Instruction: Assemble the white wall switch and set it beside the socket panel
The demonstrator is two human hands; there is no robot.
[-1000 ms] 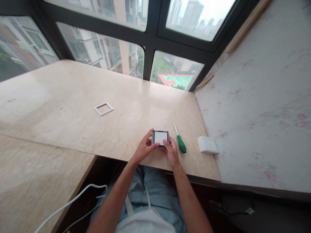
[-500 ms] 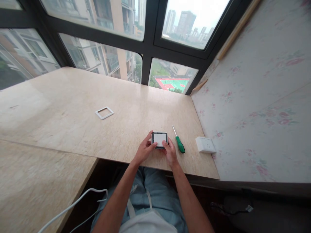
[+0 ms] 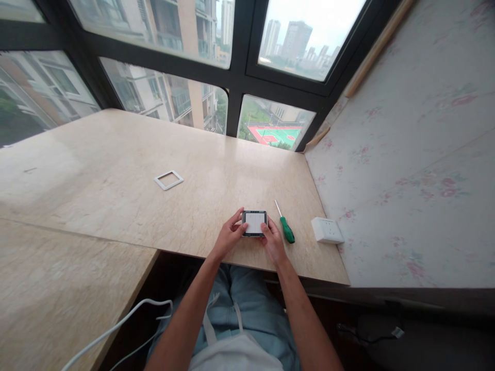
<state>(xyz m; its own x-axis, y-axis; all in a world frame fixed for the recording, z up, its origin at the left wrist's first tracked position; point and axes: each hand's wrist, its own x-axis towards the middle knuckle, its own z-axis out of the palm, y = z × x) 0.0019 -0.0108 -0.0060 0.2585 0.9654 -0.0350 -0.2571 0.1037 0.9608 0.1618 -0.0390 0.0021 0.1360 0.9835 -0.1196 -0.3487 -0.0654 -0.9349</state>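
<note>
Between my two hands is a wall switch [image 3: 254,222], a white two-panel rocker face in a dark frame, facing up. My left hand [image 3: 231,234] grips its left side, thumb on the lower left of the face. On the opposite side my right hand [image 3: 273,239] grips it, thumb on the lower right. The fingers beneath are partly hidden. Just right of my right hand lies a screwdriver [image 3: 286,229] with a green handle, its shaft pointing away from me. A white rectangular cover frame [image 3: 169,180] lies flat, farther off to the left.
A white socket box [image 3: 327,230] stands on the stone sill [image 3: 216,165] against the flowered wall [image 3: 425,154]. Dark window frames [image 3: 236,77] border the far side. A white cable [image 3: 116,326] hangs over the sill's lower left edge.
Both thumbs have shifted slightly outward on the switch's face, so more of the white panels shows. The screwdriver and cover frame stay in place; the view has turned a little.
</note>
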